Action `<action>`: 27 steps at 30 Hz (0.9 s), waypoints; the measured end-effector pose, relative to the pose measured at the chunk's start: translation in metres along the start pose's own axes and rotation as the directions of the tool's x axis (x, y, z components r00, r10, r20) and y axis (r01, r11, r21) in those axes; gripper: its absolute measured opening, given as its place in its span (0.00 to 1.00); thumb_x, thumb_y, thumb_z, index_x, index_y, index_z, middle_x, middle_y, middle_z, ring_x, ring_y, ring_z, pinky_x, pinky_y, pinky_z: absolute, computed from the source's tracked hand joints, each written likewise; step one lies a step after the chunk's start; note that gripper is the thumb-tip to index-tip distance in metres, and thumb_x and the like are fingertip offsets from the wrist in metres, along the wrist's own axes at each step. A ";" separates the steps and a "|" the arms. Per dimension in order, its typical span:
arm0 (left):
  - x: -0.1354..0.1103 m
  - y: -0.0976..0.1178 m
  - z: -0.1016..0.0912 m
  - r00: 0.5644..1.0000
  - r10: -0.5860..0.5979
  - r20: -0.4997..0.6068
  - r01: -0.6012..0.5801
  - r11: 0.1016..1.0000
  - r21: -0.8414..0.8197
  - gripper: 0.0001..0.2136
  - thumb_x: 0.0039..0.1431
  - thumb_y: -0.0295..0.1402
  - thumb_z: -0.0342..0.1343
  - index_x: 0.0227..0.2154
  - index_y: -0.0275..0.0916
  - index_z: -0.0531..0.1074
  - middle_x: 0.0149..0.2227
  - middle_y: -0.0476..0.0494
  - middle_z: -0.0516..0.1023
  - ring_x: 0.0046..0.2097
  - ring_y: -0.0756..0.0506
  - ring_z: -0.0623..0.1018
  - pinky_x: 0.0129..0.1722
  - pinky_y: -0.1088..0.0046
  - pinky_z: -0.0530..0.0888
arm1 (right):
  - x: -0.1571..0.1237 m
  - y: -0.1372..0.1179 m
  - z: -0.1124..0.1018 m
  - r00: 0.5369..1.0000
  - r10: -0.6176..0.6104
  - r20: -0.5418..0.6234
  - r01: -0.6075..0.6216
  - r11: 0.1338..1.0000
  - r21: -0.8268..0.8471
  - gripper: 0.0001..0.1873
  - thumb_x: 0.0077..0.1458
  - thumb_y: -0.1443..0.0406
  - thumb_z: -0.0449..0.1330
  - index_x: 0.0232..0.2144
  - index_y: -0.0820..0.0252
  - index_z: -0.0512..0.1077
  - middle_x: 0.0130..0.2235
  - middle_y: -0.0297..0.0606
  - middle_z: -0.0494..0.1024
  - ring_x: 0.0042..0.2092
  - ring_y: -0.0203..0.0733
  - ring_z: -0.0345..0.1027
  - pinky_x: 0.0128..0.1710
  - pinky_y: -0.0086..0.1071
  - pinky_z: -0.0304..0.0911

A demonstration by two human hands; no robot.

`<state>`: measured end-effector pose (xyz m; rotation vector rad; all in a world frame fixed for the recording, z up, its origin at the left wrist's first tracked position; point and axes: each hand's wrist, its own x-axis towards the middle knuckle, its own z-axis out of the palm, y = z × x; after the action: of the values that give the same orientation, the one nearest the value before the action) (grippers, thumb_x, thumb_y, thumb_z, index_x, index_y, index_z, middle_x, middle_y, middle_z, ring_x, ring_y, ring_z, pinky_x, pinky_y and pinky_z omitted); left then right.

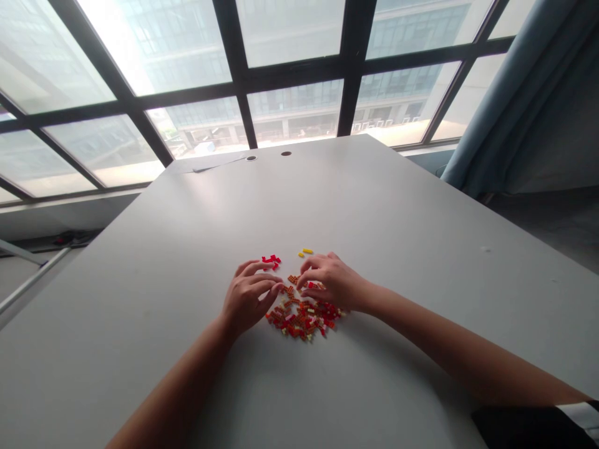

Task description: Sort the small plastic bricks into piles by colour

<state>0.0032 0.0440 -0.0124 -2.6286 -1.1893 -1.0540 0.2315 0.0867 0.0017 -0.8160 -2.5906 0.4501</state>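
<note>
The left hand [250, 293] lies palm down with its fingers loosely extended toward the right; whether a brick is pinched between thumb and forefinger cannot be determined. The right hand [337, 280] is half curled, fingertips directed left and down; its grasp likewise cannot be confirmed. Between the two sets of fingertips lie orange-brown studded bricks [293, 279]: to the right of the left hand and to the left of the right hand, with neither hand clearly nearer. The main pile of small mixed bricks [302, 321], mostly red and orange with some pink and cream, adjoins these on the side toward the wearer; its long axis runs crosswise, from the worktop's left edge toward its right edge. Beyond the left fingers is a cluster of red bricks [275, 259]; beyond the right fingers, two yellow bricks [307, 251]. All groups rest on the white worktop [299, 206], between its side edges and well apart from the far edge, near which two round cable grommets [251, 158] are set.
</note>
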 end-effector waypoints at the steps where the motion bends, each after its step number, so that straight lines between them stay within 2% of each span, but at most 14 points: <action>1: 0.000 0.000 0.000 1.000 0.002 0.004 -0.002 1.000 0.000 0.08 0.60 0.30 0.54 0.30 0.43 0.77 0.33 0.51 0.82 0.44 0.44 0.77 0.50 0.61 0.67 | -0.001 0.005 -0.004 0.999 0.021 -0.041 -0.020 1.000 0.020 0.05 0.53 0.63 0.63 0.34 0.54 0.77 0.39 0.39 0.76 0.40 0.41 0.69 0.41 0.36 0.54; 3: 0.000 0.000 0.000 1.000 0.004 0.003 -0.004 1.000 0.002 0.07 0.60 0.30 0.54 0.31 0.43 0.77 0.33 0.52 0.82 0.45 0.44 0.77 0.50 0.60 0.67 | -0.003 0.020 -0.012 0.983 0.113 -0.145 -0.110 0.994 0.025 0.06 0.54 0.64 0.62 0.35 0.56 0.77 0.39 0.40 0.77 0.37 0.39 0.69 0.41 0.35 0.56; 6: 0.000 0.001 0.002 1.000 0.004 0.007 -0.004 1.000 0.014 0.07 0.60 0.30 0.54 0.33 0.43 0.77 0.35 0.51 0.82 0.46 0.43 0.76 0.50 0.60 0.67 | -0.007 0.050 -0.021 0.922 0.288 -0.260 -0.311 0.949 -0.053 0.05 0.54 0.66 0.60 0.33 0.58 0.77 0.36 0.38 0.79 0.31 0.37 0.67 0.38 0.33 0.59; 8: 0.001 0.002 0.003 0.999 0.009 0.041 -0.011 1.000 0.027 0.08 0.60 0.31 0.53 0.37 0.44 0.77 0.39 0.50 0.82 0.49 0.42 0.75 0.52 0.58 0.66 | -0.010 0.067 -0.023 0.891 0.357 -0.280 -0.397 0.912 -0.102 0.06 0.53 0.68 0.60 0.33 0.57 0.77 0.35 0.37 0.80 0.30 0.37 0.68 0.38 0.34 0.60; 11: 0.002 0.005 0.005 0.990 0.009 0.143 -0.016 0.999 0.043 0.12 0.62 0.33 0.51 0.47 0.44 0.73 0.47 0.48 0.78 0.57 0.40 0.70 0.56 0.54 0.62 | -0.013 0.078 -0.021 0.876 0.401 -0.267 -0.448 0.882 -0.146 0.07 0.52 0.68 0.60 0.34 0.56 0.78 0.36 0.37 0.80 0.31 0.38 0.68 0.39 0.35 0.60; 14: 0.003 0.006 0.005 0.973 0.006 0.231 -0.010 1.000 0.017 0.15 0.64 0.34 0.48 0.51 0.46 0.70 0.50 0.49 0.76 0.61 0.40 0.64 0.59 0.52 0.57 | -0.014 0.070 -0.019 0.883 0.371 -0.289 -0.419 0.899 -0.127 0.08 0.53 0.67 0.60 0.36 0.56 0.78 0.36 0.38 0.79 0.30 0.37 0.68 0.39 0.35 0.61; 16: 0.003 0.007 0.003 0.968 0.008 0.250 -0.003 1.000 -0.022 0.15 0.65 0.33 0.46 0.51 0.48 0.71 0.49 0.51 0.77 0.62 0.41 0.63 0.60 0.52 0.56 | -0.013 0.057 -0.018 0.898 0.322 -0.298 -0.346 0.938 -0.030 0.09 0.54 0.67 0.59 0.37 0.57 0.78 0.35 0.38 0.79 0.30 0.37 0.68 0.38 0.34 0.63; 19: 0.002 0.007 0.002 0.976 0.005 0.217 0.008 0.998 -0.059 0.15 0.65 0.32 0.46 0.50 0.49 0.72 0.47 0.52 0.78 0.61 0.42 0.64 0.60 0.53 0.57 | -0.012 0.037 -0.011 0.953 0.214 -0.214 -0.182 0.970 0.161 0.09 0.55 0.68 0.58 0.37 0.57 0.77 0.36 0.38 0.79 0.33 0.36 0.70 0.38 0.31 0.65; 22: 0.001 0.006 0.003 0.987 -0.013 0.160 0.020 0.999 -0.043 0.13 0.64 0.32 0.47 0.47 0.47 0.74 0.46 0.50 0.79 0.59 0.42 0.67 0.59 0.54 0.59 | -0.012 0.024 0.001 0.982 0.096 -0.165 -0.063 0.979 0.194 0.10 0.55 0.69 0.57 0.37 0.58 0.78 0.39 0.41 0.78 0.39 0.39 0.71 0.42 0.33 0.66; 27: 0.001 0.006 0.001 0.990 -0.027 0.135 0.031 0.999 -0.028 0.11 0.63 0.32 0.49 0.43 0.47 0.76 0.42 0.49 0.81 0.56 0.42 0.70 0.58 0.54 0.61 | -0.017 0.015 0.013 0.992 0.062 -0.114 -0.033 0.970 0.241 0.10 0.56 0.68 0.57 0.37 0.60 0.78 0.38 0.43 0.76 0.38 0.39 0.70 0.39 0.32 0.67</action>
<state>0.0087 0.0411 -0.0111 -2.7531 -1.2497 -0.9181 0.2454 0.0854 -0.0205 -0.7958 -2.3530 0.6894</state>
